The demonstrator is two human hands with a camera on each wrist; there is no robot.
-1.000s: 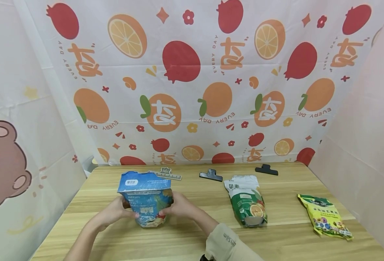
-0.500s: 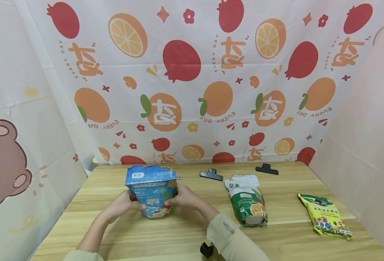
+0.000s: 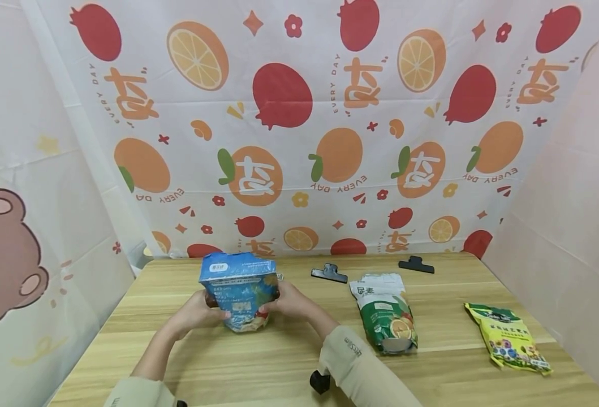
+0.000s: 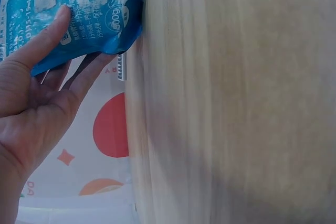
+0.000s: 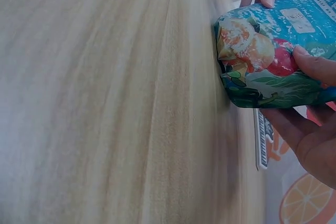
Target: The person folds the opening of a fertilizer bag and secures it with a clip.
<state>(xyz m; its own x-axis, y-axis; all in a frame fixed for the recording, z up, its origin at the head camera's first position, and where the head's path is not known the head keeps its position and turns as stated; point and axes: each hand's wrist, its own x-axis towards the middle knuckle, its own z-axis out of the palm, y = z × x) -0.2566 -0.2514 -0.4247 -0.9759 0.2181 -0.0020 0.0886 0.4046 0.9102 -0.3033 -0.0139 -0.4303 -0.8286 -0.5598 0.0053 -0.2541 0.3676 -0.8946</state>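
A blue printed bag (image 3: pixel 240 294), its top edge folded over, is held upright between both hands at the left of the table. On its left side my left hand (image 3: pixel 197 314) grips it, thumb on the near face and fingers behind. The right hand (image 3: pixel 289 302) grips the opposite side likewise, with its thumb over the fruit pictures seen in the right wrist view. Behind the bag lies a pale patterned clip (image 5: pixel 261 140), nearly all hidden in the head view. The bag's base (image 5: pixel 223 61) is close to the wooden tabletop; contact is hard to tell.
Two black clips (image 3: pixel 329 273) (image 3: pixel 416 264) lie along the table's back. A green and white bag (image 3: pixel 384 316) lies right of centre, and a yellow packet (image 3: pixel 508 339) farther right. Printed cloth (image 3: pixel 299 147) hangs behind the wooden table (image 3: pixel 258 367).
Both hands have carried the blue bag away from me and slightly right. It now covers most of the patterned clip. The other bags and the black clips stay put.
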